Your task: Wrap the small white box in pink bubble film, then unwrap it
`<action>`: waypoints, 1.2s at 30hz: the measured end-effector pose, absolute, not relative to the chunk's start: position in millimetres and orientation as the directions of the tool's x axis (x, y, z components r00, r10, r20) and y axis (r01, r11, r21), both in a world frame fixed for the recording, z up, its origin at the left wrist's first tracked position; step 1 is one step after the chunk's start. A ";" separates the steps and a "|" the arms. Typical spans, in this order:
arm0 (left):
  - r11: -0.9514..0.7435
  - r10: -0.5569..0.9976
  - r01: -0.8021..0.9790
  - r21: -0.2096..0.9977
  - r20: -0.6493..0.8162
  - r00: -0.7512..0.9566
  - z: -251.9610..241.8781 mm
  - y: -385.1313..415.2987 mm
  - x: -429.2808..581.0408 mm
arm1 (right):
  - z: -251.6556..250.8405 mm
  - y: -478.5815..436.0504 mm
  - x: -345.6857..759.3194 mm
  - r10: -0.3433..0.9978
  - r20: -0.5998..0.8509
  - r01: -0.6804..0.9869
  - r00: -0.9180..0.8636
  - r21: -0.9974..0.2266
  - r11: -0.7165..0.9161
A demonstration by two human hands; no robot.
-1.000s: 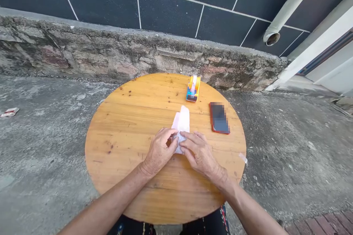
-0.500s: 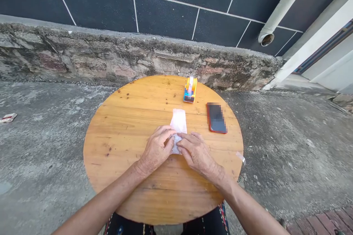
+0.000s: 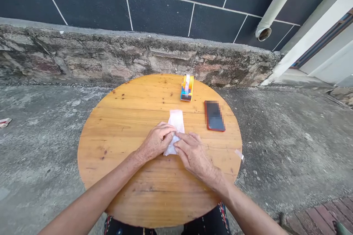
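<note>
A narrow white wrapping sheet (image 3: pixel 176 119), thin and crinkled, lies on the round wooden table (image 3: pixel 127 125). Its near end sits under and between my hands; whether anything is inside it I cannot tell. My left hand (image 3: pixel 156 141) has thumb and fingers closed at the sheet's left side, near its middle. From the right, my right hand (image 3: pixel 193 152) has its fingers bent and pressed onto the sheet, fingertips close to those of the left. Part of the sheet is hidden by the fingers.
A yellow and blue tape dispenser (image 3: pixel 187 88) stands at the table's far side. To the right lies a phone in a red case (image 3: pixel 215 116), its screen blurred out. A piece of clear tape (image 3: pixel 239 154) hangs at the right edge. A stone-based wall (image 3: pixel 124 57) rises behind.
The view has shifted slightly. The sheet's near end now slants more to the left, and my right fingertips have come closer to the left ones. Both hands stay at the sheet.
</note>
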State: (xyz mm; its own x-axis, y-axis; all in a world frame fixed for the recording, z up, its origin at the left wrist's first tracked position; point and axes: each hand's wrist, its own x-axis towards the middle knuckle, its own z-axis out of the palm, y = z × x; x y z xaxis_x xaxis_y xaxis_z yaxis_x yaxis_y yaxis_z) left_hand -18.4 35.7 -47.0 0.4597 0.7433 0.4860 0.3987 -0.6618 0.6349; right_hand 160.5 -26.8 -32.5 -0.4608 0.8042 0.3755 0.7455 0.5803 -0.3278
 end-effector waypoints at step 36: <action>-0.673 0.723 0.463 0.576 0.384 0.574 -51.1 -7.3 -46.7 | -41.8 -27.5 162.1 0.774 0.413 0.718 -0.480 -0.323 0.617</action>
